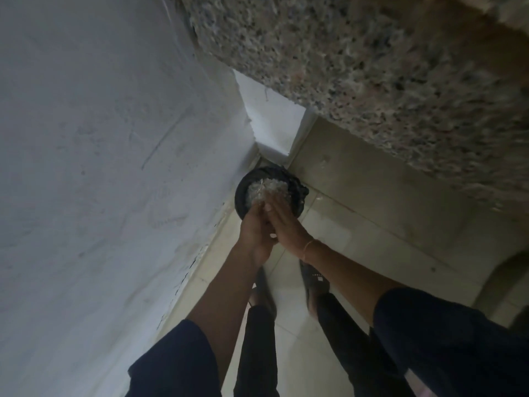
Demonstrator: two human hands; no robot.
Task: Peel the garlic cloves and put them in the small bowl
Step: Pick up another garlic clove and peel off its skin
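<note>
Our flat right hand (pixel 286 222) meets our left hand (pixel 256 229), its grip hidden, over the bin (pixel 240 194), so whatever we shed could miss onto the floor (pixel 337 224).

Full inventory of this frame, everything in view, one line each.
bin: 1, black, on the floor in the corner between wall and countertop
pale scraps: a heap, whitish, inside the bin; what they are is unclear
countertop: 1, speckled grey-brown stone, upper right
wall: 1, white, left side
floor: beige tiles, lower middle
slippers: 2, dark, on the feet below the hands
wrist thread: 1, pale, on the right wrist
trousers: dark, bottom centre
sleeves: 2, dark blue, bottom left and right
left hand: 1, palm against the right hand, above the bin
right hand: 1, fingers straight, above the bin
</note>
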